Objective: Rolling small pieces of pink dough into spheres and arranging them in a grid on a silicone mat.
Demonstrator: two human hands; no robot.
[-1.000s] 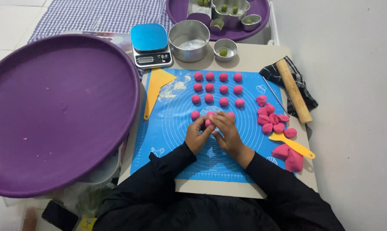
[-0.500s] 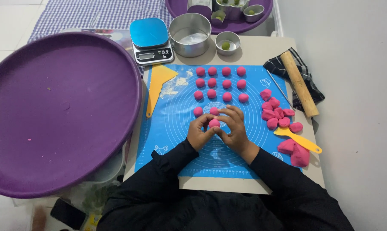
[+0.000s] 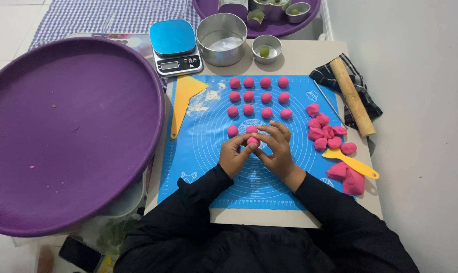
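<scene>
on the blue silicone mat [image 3: 208, 151], near its middle and just below the rows of finished pink balls [image 3: 256, 97], both my hands meet around one pink dough piece [image 3: 253, 141]. my left hand [image 3: 235, 155] cups it from the left, fingers [image 3: 245, 142] curled in and touching it; my right hand [image 3: 275, 149] closes over it from the right, fingers bent across the top. so both sets of fingers are closed on the same lump, which sits raised a little off the mat between them.

compared with a moment ago, the hands have barely shifted on the mat; they stay pressed together at the same spot below the last row, and the count of balls laid out looks the same. i judge from that that this piece is still being shaped and has not joined the rows.

the piece looks round, so i can't name a long axis or a way it points; only a small part of it shows between my fingertips.

to the right of the mat's centre lies a heap of rough pink dough chunks [image 3: 326, 132], with a yellow scraper [image 3: 351, 162] just below them and two larger lumps [image 3: 347, 177] beside that. another yellow scraper [image 3: 184, 100] lies at the mat's upper left. beyond the mat's top edge on the desk [image 3: 310, 55] stand a small digital scale [image 3: 175, 46], a round metal tin [image 3: 221, 39] and a little metal cup [image 3: 267, 48]. a wooden rolling pin [image 3: 352, 96] rests on a dark cloth to the right, and a big purple tray [image 3: 62, 131] lies left of the mat.
</scene>
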